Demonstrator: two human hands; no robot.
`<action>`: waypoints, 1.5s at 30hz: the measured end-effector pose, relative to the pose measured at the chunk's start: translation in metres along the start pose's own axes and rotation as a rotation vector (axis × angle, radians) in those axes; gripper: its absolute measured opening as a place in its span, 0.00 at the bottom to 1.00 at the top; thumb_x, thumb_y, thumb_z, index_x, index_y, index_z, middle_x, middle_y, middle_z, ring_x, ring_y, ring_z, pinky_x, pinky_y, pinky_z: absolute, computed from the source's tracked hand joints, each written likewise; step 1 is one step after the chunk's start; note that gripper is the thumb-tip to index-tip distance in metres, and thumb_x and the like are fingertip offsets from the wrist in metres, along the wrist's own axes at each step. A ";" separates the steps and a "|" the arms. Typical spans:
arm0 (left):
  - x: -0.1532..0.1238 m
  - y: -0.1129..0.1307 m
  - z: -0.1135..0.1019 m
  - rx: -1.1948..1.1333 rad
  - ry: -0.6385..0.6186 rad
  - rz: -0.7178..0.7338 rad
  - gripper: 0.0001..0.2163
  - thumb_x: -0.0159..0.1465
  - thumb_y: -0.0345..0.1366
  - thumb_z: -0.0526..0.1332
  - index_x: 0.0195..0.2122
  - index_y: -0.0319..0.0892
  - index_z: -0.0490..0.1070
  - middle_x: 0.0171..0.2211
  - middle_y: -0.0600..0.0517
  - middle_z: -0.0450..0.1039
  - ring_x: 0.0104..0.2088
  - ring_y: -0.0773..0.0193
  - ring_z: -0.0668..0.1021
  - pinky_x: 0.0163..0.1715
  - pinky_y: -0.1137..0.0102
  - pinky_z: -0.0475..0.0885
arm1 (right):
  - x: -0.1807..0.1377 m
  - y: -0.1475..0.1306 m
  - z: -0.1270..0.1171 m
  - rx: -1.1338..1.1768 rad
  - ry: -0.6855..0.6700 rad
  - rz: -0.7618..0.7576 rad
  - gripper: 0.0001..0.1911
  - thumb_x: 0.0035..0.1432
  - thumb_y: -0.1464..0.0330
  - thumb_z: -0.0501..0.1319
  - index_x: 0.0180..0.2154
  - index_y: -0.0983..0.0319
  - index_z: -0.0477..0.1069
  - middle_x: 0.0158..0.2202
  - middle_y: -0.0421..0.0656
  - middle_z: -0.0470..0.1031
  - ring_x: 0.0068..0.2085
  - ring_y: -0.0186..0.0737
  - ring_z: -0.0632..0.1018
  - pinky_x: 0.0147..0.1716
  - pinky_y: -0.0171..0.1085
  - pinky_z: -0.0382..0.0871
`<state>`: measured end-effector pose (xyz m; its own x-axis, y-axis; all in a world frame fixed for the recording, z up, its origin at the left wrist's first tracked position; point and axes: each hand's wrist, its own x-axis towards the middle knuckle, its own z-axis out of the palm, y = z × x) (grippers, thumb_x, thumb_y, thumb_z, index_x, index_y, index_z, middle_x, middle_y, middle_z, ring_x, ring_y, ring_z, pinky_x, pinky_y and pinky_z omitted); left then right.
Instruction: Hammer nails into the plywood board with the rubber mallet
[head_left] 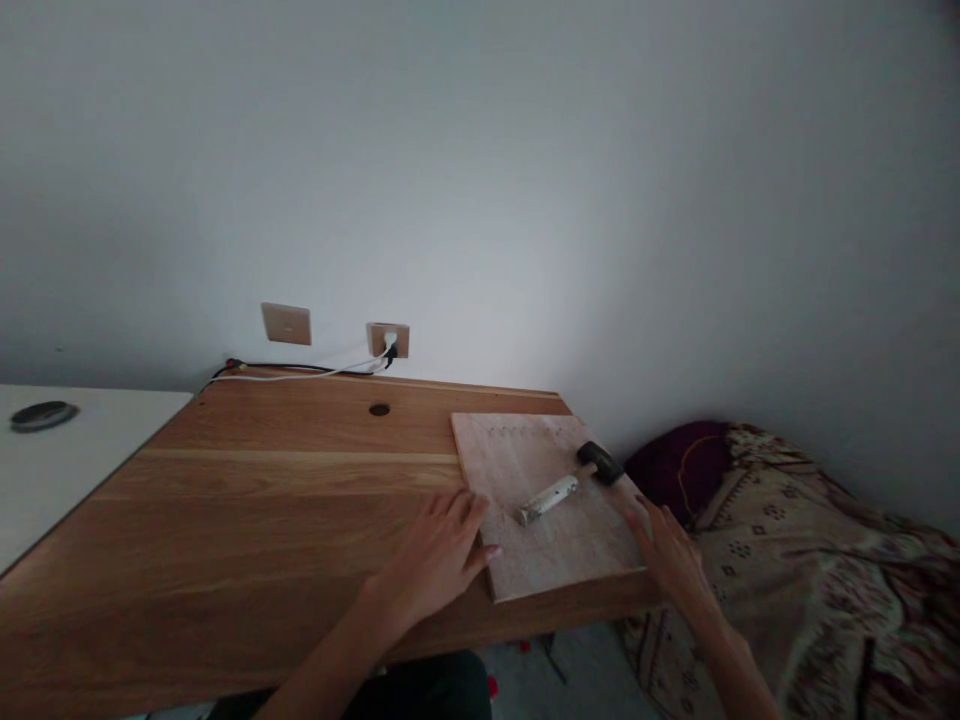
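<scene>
A pale, worn wooden board (525, 560) lies at the right end of the wooden desk, its near corner close to the front edge. My left hand (442, 550) grips the board's left edge, with the thumb reaching over the near part. At the opposite edge, my right hand (670, 550) has its fingers on the board's right side. On top of the board rests a mallet (553, 497) with a black head and a white-wrapped handle. Its head points to the far right, and neither hand touches it.
The brown desk (285, 540) meets a white wall, where a socket (400, 342) holds plugs with cables (300, 374). A dark round cable hole (379, 410) is near the back. At left stands a white surface (75, 470); at right, a patterned cloth (795, 560) and a purple cushion (675, 470).
</scene>
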<state>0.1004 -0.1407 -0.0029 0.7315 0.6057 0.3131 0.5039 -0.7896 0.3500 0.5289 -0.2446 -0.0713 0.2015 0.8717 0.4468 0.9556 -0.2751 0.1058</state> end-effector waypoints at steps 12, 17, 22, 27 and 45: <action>-0.001 0.020 0.047 -0.025 0.049 0.104 0.22 0.74 0.47 0.57 0.65 0.43 0.67 0.56 0.43 0.78 0.67 0.46 0.71 0.71 0.44 0.59 | -0.023 0.048 0.023 -0.120 -0.024 -0.054 0.30 0.59 0.75 0.49 0.56 0.58 0.79 0.59 0.57 0.78 0.57 0.63 0.80 0.49 0.56 0.78; -0.021 0.012 0.034 0.060 0.125 0.062 0.22 0.73 0.48 0.58 0.63 0.44 0.70 0.55 0.43 0.79 0.67 0.45 0.71 0.70 0.43 0.60 | -0.026 0.028 0.004 -0.009 -0.031 -0.117 0.30 0.61 0.76 0.46 0.56 0.57 0.79 0.58 0.54 0.79 0.58 0.57 0.80 0.54 0.55 0.76; -0.058 -0.026 0.006 0.191 0.210 0.005 0.20 0.75 0.49 0.52 0.58 0.45 0.75 0.51 0.44 0.82 0.59 0.49 0.78 0.66 0.48 0.67 | -0.047 -0.026 -0.007 0.045 0.012 -0.209 0.32 0.63 0.79 0.45 0.56 0.54 0.78 0.62 0.52 0.77 0.62 0.57 0.77 0.55 0.59 0.74; -0.112 -0.079 -0.025 0.311 0.214 -0.205 0.23 0.74 0.54 0.50 0.56 0.49 0.77 0.52 0.46 0.82 0.55 0.47 0.81 0.59 0.51 0.75 | -0.059 -0.101 -0.026 0.202 -0.003 -0.294 0.28 0.66 0.75 0.49 0.58 0.49 0.77 0.64 0.48 0.75 0.63 0.60 0.75 0.54 0.60 0.75; -0.115 -0.107 -0.045 0.170 0.130 -0.231 0.16 0.71 0.33 0.56 0.57 0.47 0.76 0.50 0.47 0.82 0.52 0.52 0.81 0.54 0.58 0.77 | 0.080 -0.260 -0.047 0.685 -0.133 -0.069 0.26 0.70 0.61 0.55 0.66 0.57 0.66 0.61 0.54 0.74 0.57 0.58 0.79 0.55 0.53 0.74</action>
<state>-0.0580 -0.1217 -0.0369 0.5296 0.7698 0.3563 0.7276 -0.6282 0.2756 0.2862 -0.1222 -0.0212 0.1181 0.9322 0.3422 0.8787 0.0624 -0.4734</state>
